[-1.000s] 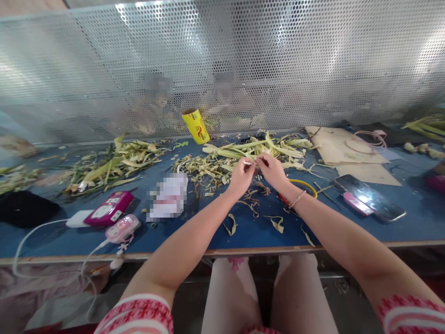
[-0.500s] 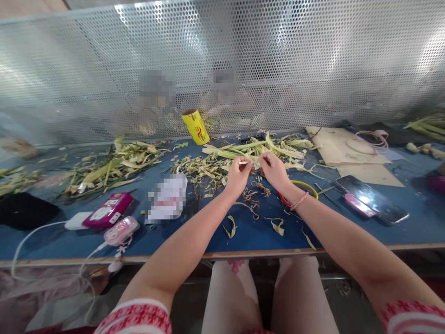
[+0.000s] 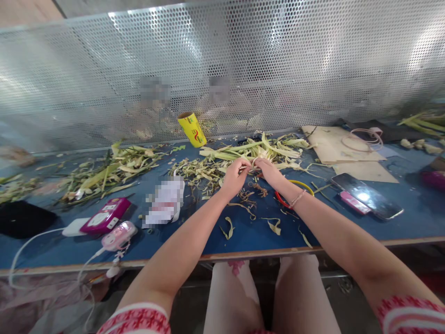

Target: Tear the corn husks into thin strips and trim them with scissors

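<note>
My left hand (image 3: 237, 177) is at the near edge of a pile of pale green leafy stalks (image 3: 257, 149), thumb and fingers pinched together on what looks like a thin pale plant strip. Close beside it on the right, my right hand (image 3: 267, 171) has its fingers bent down and together; what they hold is hidden. Small trimmed plant bits (image 3: 201, 172) lie left of the hands, and brownish stringy scraps (image 3: 248, 197) lie just in front. Under my right wrist is a red and yellow ring (image 3: 306, 185).
A yellow printed tube (image 3: 192, 130) leans near the perforated metal screen (image 3: 278, 60). Leftward are another plant heap (image 3: 107, 171), a magenta power adapter (image 3: 106, 215), a pink charger (image 3: 119, 235) and a blurred white packet (image 3: 164, 202). Rightward are a phone (image 3: 368, 195) and brown cardboard (image 3: 340, 146).
The fingers of both hands have come closer together at the pile, and my right fingers now point down more. The pale strip at my left fingertips shows less. The view has shifted slightly.
</note>
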`<state>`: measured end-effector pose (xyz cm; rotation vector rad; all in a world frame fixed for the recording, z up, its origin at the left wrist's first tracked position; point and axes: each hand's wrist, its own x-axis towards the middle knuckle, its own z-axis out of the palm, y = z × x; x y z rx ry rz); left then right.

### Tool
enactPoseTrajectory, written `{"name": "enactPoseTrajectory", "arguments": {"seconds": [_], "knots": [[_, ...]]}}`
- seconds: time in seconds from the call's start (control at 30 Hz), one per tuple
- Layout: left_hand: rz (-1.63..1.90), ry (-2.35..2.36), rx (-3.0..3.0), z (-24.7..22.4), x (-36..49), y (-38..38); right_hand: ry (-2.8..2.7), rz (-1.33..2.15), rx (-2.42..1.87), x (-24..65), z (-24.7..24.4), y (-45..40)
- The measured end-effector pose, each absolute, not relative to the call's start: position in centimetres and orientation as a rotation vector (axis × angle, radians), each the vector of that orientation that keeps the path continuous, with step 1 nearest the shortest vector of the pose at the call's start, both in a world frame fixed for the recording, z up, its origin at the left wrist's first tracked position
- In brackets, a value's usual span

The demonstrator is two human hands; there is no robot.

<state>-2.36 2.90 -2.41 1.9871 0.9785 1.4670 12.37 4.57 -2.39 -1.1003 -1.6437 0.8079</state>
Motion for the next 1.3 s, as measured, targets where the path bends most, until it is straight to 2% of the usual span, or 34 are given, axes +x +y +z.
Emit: {"name": "enactPoseTrajectory", "arguments": {"seconds": [0.17, 0.4, 0.97, 1.3], "knots": [[1.384, 0.974, 1.951, -2.3, -2.1, 2.6, -1.2, 1.298, -1.087, 12.0, -1.7, 4.2], [1.301, 0.954, 1.874, -2.6, -2.0, 2.7, -1.107, 1.513, -1.049, 12.5, -0.1, 3.4], [1.229, 0.957, 1.638, -3.0, -1.4, 3.5, -1.275, 1.13, -0.903, 13.1, -1.4, 4.6], [1.367, 0.949, 1.455, -3.3, -2.8, 3.9, -1.417, 1.091, -0.837, 11.5, -1.4, 4.2]]}}
